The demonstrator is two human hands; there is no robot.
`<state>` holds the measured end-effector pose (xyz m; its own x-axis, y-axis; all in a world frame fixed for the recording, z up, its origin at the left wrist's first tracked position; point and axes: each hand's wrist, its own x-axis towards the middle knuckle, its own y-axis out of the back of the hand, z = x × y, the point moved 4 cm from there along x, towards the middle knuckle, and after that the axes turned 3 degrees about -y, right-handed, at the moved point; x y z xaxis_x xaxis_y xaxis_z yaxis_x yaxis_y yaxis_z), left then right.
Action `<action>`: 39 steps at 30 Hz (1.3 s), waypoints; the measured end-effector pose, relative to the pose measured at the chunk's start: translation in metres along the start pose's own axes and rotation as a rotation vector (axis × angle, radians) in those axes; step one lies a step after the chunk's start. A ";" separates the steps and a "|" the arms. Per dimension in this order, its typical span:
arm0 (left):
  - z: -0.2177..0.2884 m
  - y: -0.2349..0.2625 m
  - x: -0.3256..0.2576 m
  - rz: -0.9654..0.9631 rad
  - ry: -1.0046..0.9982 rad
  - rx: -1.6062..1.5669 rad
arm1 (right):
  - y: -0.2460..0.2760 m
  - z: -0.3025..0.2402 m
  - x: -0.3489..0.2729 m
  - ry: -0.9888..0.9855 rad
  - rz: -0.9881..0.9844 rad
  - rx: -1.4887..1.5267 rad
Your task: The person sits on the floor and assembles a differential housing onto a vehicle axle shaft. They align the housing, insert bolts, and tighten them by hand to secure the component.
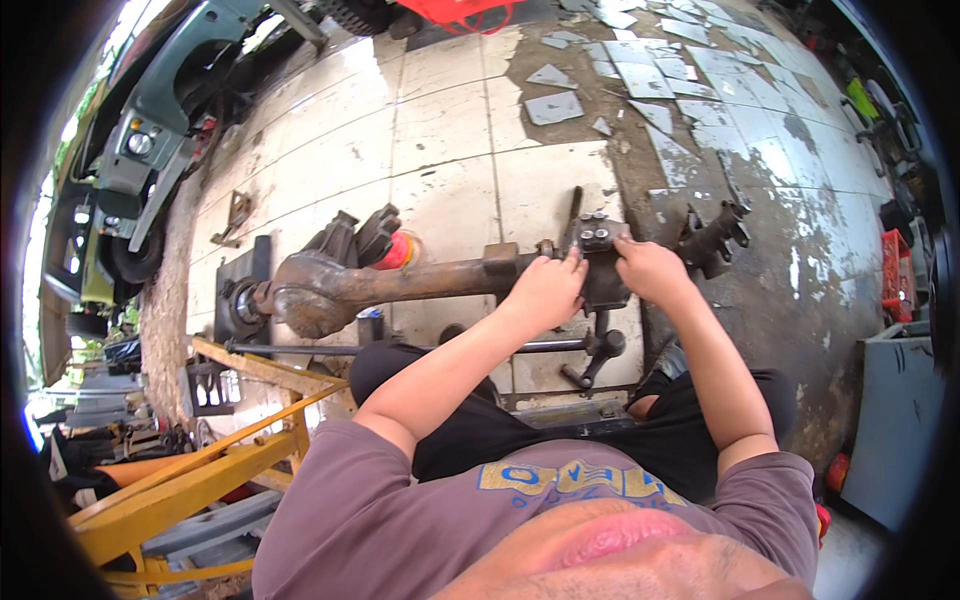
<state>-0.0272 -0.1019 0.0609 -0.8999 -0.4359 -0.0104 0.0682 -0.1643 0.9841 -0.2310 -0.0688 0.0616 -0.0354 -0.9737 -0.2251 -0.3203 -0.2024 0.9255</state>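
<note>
A rusty brown axle housing [420, 281] lies across the floor before me, its round bulge at the left. Toward its right end sits a dark metal block with shiny bolt heads [597, 236] on top. My left hand [547, 292] is closed at the block's left side, with its fingertips against the metal. From the right, my right hand [650, 272] presses bent fingers onto the block's right edge. Whether a small part sits under either hand's fingers is hidden. Below the housing runs a long dark rod [480, 349], ending at a jointed arm [606, 346] near my knees.
A red tape-like roll [400, 250] and dark metal parts [338, 235] lie behind the housing. Broken tiles [640, 75] cover the far right floor. A yellow frame [200, 490] stands at my left, a grey-blue cabinet [893, 425] at my right. A vehicle [150, 150] is at the far left.
</note>
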 end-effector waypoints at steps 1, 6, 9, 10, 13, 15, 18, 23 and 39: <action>-0.001 0.001 0.000 -0.013 0.006 0.002 | -0.001 0.000 0.001 -0.018 0.052 0.036; -0.004 -0.001 -0.001 0.000 0.010 -0.015 | 0.012 -0.009 0.005 -0.083 -0.211 -0.106; 0.001 0.000 0.005 0.010 -0.012 -0.003 | -0.006 0.010 0.000 -0.087 0.009 0.002; 0.001 0.000 0.006 0.016 -0.019 0.004 | -0.010 0.017 0.002 -0.080 0.054 0.021; -0.002 -0.003 0.001 -0.006 0.000 0.017 | 0.001 0.002 0.003 -0.076 -0.088 -0.034; 0.001 -0.002 0.001 -0.030 -0.002 0.024 | -0.006 0.003 -0.003 -0.084 0.020 0.029; -0.002 -0.003 0.001 -0.018 -0.017 0.054 | -0.007 0.004 0.004 -0.069 -0.034 -0.059; 0.000 -0.003 0.000 -0.042 -0.004 0.024 | -0.009 0.003 0.000 -0.058 0.006 -0.012; 0.000 -0.003 -0.002 -0.057 -0.003 0.054 | 0.018 -0.013 -0.004 -0.092 -0.178 -0.096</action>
<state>-0.0261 -0.1004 0.0579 -0.9028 -0.4248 -0.0667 -0.0069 -0.1408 0.9900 -0.2240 -0.0704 0.0835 -0.0741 -0.9090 -0.4101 -0.2379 -0.3833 0.8925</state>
